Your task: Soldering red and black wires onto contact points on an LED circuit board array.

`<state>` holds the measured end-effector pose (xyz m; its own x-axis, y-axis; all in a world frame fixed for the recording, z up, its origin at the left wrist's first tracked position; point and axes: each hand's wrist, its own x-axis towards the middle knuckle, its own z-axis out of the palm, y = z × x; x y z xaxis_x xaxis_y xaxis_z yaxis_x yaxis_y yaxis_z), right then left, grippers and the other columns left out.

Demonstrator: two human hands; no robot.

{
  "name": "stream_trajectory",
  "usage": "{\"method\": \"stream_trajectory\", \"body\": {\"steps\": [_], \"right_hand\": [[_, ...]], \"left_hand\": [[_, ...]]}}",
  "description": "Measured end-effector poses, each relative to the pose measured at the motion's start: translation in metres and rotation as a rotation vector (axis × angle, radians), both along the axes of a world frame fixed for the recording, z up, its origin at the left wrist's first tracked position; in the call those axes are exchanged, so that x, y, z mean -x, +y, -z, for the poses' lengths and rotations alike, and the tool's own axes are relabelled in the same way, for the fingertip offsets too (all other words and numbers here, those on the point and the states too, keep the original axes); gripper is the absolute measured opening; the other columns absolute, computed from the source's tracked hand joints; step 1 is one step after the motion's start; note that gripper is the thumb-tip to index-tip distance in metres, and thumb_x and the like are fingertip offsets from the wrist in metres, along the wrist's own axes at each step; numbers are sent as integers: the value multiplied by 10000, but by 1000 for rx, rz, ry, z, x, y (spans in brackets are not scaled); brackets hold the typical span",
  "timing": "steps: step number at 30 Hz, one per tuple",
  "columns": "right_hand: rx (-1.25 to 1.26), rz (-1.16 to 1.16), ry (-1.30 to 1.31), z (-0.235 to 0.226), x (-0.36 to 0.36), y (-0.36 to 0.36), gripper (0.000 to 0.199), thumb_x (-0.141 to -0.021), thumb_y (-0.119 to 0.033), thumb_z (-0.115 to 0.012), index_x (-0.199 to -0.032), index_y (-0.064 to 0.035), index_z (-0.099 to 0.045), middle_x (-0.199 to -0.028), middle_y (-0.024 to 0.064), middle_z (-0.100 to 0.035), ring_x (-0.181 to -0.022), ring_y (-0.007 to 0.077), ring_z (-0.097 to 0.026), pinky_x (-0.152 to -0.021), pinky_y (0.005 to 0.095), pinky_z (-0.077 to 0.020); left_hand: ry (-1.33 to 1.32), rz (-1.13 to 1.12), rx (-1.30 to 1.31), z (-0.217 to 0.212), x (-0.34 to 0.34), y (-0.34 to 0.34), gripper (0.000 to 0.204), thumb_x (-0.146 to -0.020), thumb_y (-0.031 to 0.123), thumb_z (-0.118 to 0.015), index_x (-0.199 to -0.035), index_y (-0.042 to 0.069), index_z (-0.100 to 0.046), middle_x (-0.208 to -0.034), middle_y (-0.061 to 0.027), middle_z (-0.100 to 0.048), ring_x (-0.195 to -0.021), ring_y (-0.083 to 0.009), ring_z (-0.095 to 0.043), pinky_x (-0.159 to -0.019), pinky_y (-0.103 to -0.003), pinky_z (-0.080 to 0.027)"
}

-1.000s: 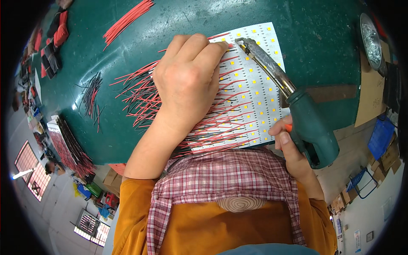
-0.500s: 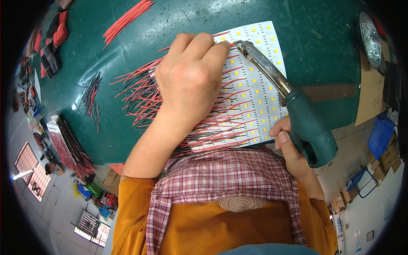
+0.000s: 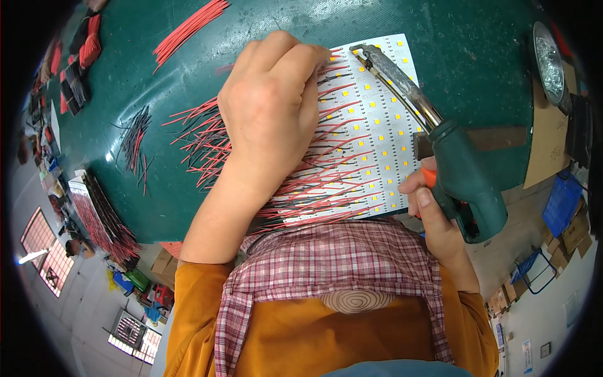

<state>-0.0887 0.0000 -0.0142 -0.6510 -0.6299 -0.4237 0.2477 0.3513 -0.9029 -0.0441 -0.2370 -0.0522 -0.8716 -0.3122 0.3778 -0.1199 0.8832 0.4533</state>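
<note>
My left hand (image 3: pixel 267 103) is closed in a pinch at the upper left part of a white LED board (image 3: pixel 392 129). A red wire (image 3: pixel 336 50) shows at its fingertips, and a blurred red tail (image 3: pixel 224 68) sticks out behind the knuckles. My right hand (image 3: pixel 433 210) grips a green soldering gun (image 3: pixel 468 176) with an orange trigger (image 3: pixel 429 177). Its dark, crusted tip (image 3: pixel 361 51) is over the board's top edge area, just right of the pinch. Rows of red and black wires (image 3: pixel 339 135) run from the board leftward under my left hand. Yellow LEDs dot the board.
Loose red wires (image 3: pixel 188 31) lie at the far left of the green mat (image 3: pixel 251 16). Small dark and red wires (image 3: pixel 133 138) sit nearer. A wire-covered stack (image 3: pixel 103 217) stands at the left edge. A metal dish (image 3: pixel 548 63) is at the far right, with a brown strip (image 3: pixel 496 137) below.
My left hand has shifted left and slightly away from me. The soldering gun has moved a little right and its tip farther up, parting from the wire. The orange trigger now shows.
</note>
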Motion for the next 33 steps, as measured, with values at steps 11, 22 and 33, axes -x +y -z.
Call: {"method": "stream_trajectory", "body": {"steps": [11,22,33], "right_hand": [[10,-25,-5,1,-2,-1,89,-856,-17,-533,-929,-10,-584,-865,63,-603,-798,139,-556,-713,277,-458],[-8,-136,85,5,0,3,136,-867,-31,-531,-993,-11,-580,-867,64,-607,-730,113,-554,-631,255,-463],[35,93,-36,-2,-3,1,282,-893,-87,-489,-1156,1,-437,-832,120,-606,-588,84,-463,-542,238,-408]], "left_hand": [[-29,-21,165,1,3,4,180,-601,47,-650,-768,114,-656,-703,-3,-538,-692,-189,-549,-553,-302,-463],[-30,-4,197,0,5,6,183,-648,-15,-649,-790,96,-674,-661,-20,-540,-615,-198,-528,-532,-311,-436],[-35,-22,252,2,7,1,156,-579,43,-630,-724,100,-625,-703,-11,-531,-668,-194,-543,-515,-318,-455]]}}
